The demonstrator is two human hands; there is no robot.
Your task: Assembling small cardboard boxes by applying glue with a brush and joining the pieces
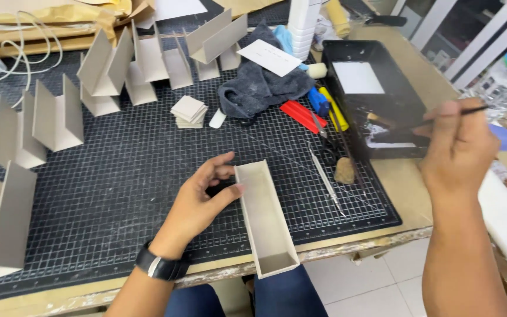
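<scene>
Head view: your left hand [203, 196] steadies long open cardboard box [265, 217] on cutting mat [118, 194], thumb and fingers pinched on its near-left wall; box lies lengthwise, front end past table edge. Your right hand [459, 147] raised over black tray [377, 97], fingers closed round thin brush [441, 117], tip toward tray. Judged step: loading brush with glue. Next move likely needs brush carried to box without drips, left hand keeping hold. Right forearm upright, wrist bent inward.
</scene>
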